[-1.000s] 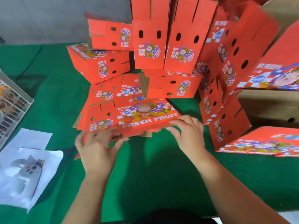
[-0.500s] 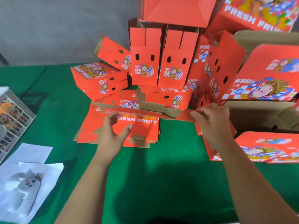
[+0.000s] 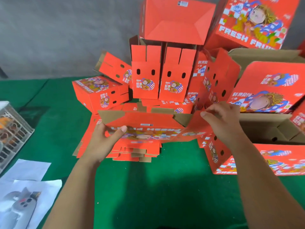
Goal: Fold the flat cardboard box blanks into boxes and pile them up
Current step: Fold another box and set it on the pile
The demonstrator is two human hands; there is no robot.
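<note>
A red printed cardboard box blank is lifted off the stack of flat blanks at the table's middle, its brown inside flaps showing along the top edge. My left hand grips the blank's left end, thumb on the printed face. My right hand pinches its right flap. Behind stands a heap of folded red boxes, two upright side by side, others leaning or lying around them.
More folded boxes lie at the right, with an open one showing its brown inside. A wire crate sits at the left edge, white paper sheets in front of it. The table has a green cloth.
Both hands have raised the top blank off the flat stack and tipped it up. The right hand moved right and up along its flap. The view has tilted upward.
</note>
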